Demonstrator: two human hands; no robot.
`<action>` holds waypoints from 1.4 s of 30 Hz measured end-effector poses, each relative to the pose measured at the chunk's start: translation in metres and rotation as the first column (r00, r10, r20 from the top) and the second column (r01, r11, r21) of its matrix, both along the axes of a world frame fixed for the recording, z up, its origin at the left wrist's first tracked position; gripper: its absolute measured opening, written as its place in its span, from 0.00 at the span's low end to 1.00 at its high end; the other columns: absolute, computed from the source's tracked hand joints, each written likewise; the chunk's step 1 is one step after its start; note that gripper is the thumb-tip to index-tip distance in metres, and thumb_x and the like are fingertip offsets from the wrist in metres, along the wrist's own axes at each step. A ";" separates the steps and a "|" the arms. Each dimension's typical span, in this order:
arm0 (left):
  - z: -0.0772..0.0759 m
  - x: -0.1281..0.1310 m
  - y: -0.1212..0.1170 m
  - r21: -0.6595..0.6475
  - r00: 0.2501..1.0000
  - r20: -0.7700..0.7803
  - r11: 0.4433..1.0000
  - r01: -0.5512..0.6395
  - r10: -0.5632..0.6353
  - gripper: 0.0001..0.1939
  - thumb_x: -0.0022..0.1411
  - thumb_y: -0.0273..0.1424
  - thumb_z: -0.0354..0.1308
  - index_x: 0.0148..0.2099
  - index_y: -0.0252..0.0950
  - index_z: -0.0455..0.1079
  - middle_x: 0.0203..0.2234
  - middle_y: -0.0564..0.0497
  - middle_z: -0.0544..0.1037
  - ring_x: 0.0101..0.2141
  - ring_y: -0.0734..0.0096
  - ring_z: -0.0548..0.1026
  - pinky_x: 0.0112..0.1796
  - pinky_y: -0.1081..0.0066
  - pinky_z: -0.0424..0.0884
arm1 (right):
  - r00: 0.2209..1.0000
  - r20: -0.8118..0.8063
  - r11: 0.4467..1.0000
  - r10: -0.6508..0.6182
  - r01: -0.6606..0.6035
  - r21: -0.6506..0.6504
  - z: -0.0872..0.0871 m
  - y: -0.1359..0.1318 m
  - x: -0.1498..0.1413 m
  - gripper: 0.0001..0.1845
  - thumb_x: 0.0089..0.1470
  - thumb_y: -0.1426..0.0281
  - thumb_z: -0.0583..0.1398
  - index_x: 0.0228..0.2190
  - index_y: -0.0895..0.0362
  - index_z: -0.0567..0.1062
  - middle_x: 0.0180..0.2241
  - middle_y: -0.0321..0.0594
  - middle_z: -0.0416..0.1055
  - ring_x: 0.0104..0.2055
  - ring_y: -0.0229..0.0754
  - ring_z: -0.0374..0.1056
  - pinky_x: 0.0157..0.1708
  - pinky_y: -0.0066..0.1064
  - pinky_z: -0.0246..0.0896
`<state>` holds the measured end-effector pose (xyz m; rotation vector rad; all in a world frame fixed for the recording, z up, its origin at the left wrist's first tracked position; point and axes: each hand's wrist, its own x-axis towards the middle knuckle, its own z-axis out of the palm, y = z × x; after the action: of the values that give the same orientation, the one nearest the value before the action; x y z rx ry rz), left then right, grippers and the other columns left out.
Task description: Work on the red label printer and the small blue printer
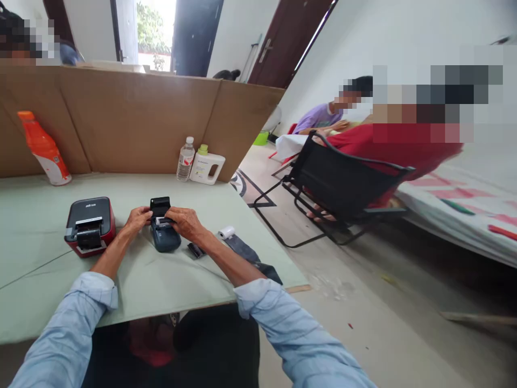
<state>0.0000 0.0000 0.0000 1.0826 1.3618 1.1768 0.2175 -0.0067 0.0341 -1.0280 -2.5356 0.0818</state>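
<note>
A small dark blue label printer lies on the pale green table with its black lid flipped up. My left hand is closed on its left side near the open paper bay. From the right, my right hand curls over the bay, fingers pressed at the white roll inside. A red and black printer stands to the left of my left hand. A small white paper roll lies on the table to the right of my right forearm.
A small black part and a dark cloth strip lie by my right forearm. An orange bottle, a water bottle and a white jug stand against the cardboard wall. Right of the table, people sit by a black folding chair.
</note>
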 end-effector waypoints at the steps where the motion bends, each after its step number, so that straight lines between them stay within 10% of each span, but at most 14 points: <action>1: 0.000 0.000 0.000 0.005 1.000 0.005 1.000 0.002 -0.002 0.25 0.46 0.40 0.74 0.44 0.32 0.76 0.30 0.49 0.82 0.33 0.63 0.81 0.38 0.66 0.76 | 1.000 0.028 1.000 0.005 -0.005 0.009 0.000 0.001 0.000 0.08 0.65 0.75 0.63 0.41 0.52 0.82 0.45 0.40 0.81 0.45 0.42 0.75 0.39 0.29 0.59; 16: 0.002 0.003 -0.001 0.046 1.000 0.000 0.999 0.025 -0.026 0.26 0.44 0.41 0.73 0.44 0.32 0.78 0.32 0.49 0.82 0.34 0.63 0.79 0.36 0.67 0.74 | 0.914 0.388 0.992 0.116 -0.130 0.009 0.018 -0.006 -0.010 0.11 0.70 0.75 0.58 0.41 0.59 0.82 0.42 0.46 0.80 0.45 0.44 0.70 0.35 0.32 0.54; 24: 0.009 0.001 -0.005 0.144 0.988 -0.016 0.978 0.153 -0.152 0.32 0.50 0.37 0.67 0.57 0.33 0.75 0.42 0.45 0.83 0.40 0.59 0.80 0.38 0.65 0.76 | 0.972 0.237 0.990 0.011 -0.044 0.135 -0.005 -0.037 0.000 0.15 0.73 0.71 0.55 0.38 0.57 0.81 0.42 0.45 0.77 0.43 0.44 0.68 0.39 0.33 0.58; 30: 0.005 -0.011 -0.016 0.316 0.894 -0.344 0.861 0.397 -0.286 0.24 0.52 0.32 0.62 0.53 0.36 0.81 0.51 0.44 0.83 0.54 0.53 0.78 0.60 0.54 0.70 | 0.993 0.076 0.955 -0.088 0.062 0.290 -0.037 -0.059 -0.003 0.13 0.71 0.75 0.57 0.37 0.55 0.80 0.40 0.43 0.77 0.42 0.45 0.66 0.39 0.34 0.57; 42: 0.002 -0.022 -0.026 0.299 0.770 -0.544 0.782 0.547 -0.332 0.29 0.55 0.26 0.58 0.59 0.40 0.79 0.62 0.42 0.76 0.65 0.51 0.70 0.63 0.51 0.70 | 0.998 -0.023 0.962 -0.052 0.056 0.267 -0.046 -0.066 0.002 0.09 0.68 0.76 0.59 0.38 0.56 0.80 0.44 0.44 0.77 0.45 0.46 0.67 0.42 0.36 0.62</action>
<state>-0.0222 -0.0264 0.0019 2.0139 1.0815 0.8995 0.2198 -0.0731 -0.0118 -0.9819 -2.4179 -0.2601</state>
